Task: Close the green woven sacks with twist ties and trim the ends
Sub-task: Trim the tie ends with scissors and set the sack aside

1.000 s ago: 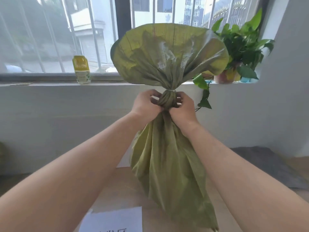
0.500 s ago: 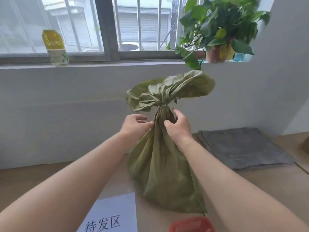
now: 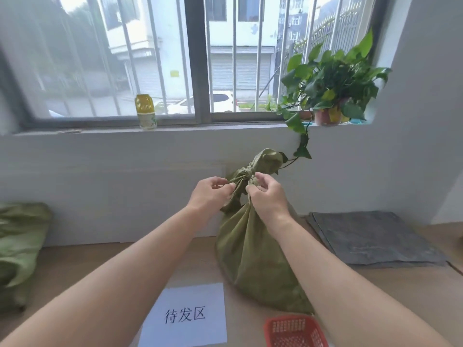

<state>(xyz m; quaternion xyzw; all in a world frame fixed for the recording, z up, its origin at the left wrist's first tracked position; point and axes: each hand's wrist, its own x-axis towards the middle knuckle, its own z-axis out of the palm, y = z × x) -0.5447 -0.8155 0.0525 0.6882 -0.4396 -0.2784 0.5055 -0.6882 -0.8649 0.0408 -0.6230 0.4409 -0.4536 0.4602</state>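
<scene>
The sack (image 3: 253, 249) is pinched at its gathered neck by the left hand (image 3: 210, 196) and the right hand (image 3: 266, 196), fingers curled. A basket (image 3: 295, 331) is seen at five o'clock of it.

1. The green sack (image 3: 253, 256) looks like matt, crinkly woven cloth.
2. Just in front of the sack: a smooth white paper sheet (image 3: 186, 315) and a red plastic mesh basket (image 3: 295, 331).
3. Right of the sack, a rough, dull grey mat (image 3: 375, 239).
</scene>
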